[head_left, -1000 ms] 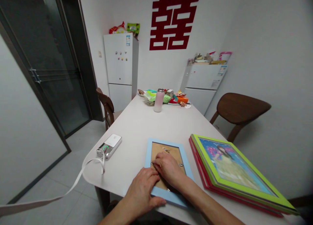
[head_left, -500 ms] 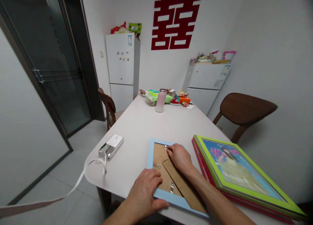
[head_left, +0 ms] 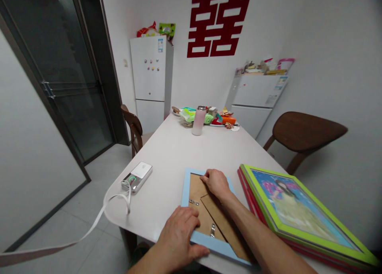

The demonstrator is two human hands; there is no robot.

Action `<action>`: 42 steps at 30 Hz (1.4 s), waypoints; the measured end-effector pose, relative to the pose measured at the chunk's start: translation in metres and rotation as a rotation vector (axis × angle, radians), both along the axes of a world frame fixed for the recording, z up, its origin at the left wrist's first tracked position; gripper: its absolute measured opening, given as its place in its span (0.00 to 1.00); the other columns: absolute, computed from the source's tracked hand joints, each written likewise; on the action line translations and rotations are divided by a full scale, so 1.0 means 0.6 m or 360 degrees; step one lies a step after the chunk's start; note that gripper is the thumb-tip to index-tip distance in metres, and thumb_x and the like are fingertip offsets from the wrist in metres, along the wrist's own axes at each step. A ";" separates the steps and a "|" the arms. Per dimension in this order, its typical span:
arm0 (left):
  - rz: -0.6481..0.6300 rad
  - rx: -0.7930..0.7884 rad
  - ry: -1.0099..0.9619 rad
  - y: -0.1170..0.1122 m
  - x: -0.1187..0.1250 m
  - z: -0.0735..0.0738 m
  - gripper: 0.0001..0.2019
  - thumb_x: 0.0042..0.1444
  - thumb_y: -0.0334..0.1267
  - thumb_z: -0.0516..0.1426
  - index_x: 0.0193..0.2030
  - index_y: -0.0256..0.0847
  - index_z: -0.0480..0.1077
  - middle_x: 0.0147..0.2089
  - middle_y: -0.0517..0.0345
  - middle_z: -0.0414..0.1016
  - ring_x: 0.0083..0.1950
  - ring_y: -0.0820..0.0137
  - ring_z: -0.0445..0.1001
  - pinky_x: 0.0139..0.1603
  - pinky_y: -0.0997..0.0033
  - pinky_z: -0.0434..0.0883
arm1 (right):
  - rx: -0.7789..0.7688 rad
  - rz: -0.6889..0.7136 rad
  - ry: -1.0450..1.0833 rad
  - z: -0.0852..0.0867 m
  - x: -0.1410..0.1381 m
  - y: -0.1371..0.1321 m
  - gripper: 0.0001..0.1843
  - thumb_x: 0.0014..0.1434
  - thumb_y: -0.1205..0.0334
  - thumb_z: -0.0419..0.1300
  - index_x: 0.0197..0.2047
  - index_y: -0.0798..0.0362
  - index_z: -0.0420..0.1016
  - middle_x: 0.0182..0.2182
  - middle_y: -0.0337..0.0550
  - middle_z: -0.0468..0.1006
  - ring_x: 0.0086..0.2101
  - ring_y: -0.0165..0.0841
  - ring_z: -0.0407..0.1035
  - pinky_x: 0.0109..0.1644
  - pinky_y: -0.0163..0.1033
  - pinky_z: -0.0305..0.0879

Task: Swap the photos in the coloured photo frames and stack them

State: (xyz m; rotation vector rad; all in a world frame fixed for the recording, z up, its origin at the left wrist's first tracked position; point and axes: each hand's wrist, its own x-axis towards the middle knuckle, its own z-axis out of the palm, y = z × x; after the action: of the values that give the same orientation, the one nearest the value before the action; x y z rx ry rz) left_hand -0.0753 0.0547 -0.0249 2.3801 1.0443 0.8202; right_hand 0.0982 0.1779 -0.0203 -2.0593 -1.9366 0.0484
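Observation:
A light blue picture frame (head_left: 185, 186) lies face down on the white table (head_left: 185, 150), its brown backing board (head_left: 205, 214) and metal tabs showing. My left hand (head_left: 179, 236) rests flat on the frame's near left corner, fingers stretched over the edge. My right hand (head_left: 217, 183) is at the frame's far edge, fingers curled and pinched at a small metal tab there; what they grip is too small to make out.
A stack of frames, green (head_left: 301, 210) on top of red, lies to the right. A white device (head_left: 137, 176) with a strap sits at the left edge. A pink bottle (head_left: 198, 121) and snacks stand at the far end. Wooden chairs (head_left: 307, 133) flank the table.
My right hand has moved from the middle of the backing board up to the frame's far edge, uncovering the board and its stand. My left hand stays on the near corner.

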 end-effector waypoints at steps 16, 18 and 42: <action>0.0110 0.0009 0.0229 -0.012 0.006 0.013 0.22 0.33 0.46 0.64 0.34 0.41 0.63 0.47 0.56 0.65 0.47 0.63 0.63 0.55 0.54 0.49 | 0.0152 0.0107 0.0362 0.021 0.017 -0.027 0.16 0.52 0.56 0.47 0.25 0.55 0.70 0.25 0.46 0.74 0.28 0.32 0.67 0.31 0.34 0.56; 0.0114 0.0017 0.0315 -0.017 0.013 0.019 0.22 0.34 0.48 0.63 0.36 0.41 0.63 0.49 0.55 0.64 0.51 0.61 0.60 0.57 0.51 0.43 | 0.0168 0.0179 0.0447 0.033 0.028 -0.054 0.15 0.51 0.56 0.47 0.27 0.55 0.70 0.27 0.45 0.75 0.29 0.32 0.67 0.33 0.34 0.58; -0.0446 -0.0833 -0.1796 -0.056 0.154 0.178 0.23 0.42 0.45 0.61 0.43 0.44 0.56 0.50 0.53 0.63 0.52 0.63 0.62 0.51 0.65 0.61 | 0.0370 -0.0179 0.3151 0.103 0.052 -0.255 0.19 0.43 0.54 0.58 0.41 0.46 0.68 0.32 0.34 0.76 0.34 0.32 0.70 0.39 0.34 0.67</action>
State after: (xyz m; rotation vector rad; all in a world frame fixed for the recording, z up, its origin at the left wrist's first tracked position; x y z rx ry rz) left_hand 0.0169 0.0210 0.0819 1.2231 0.3525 1.3114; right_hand 0.1292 0.0246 0.0415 -0.8670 -0.4500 1.1830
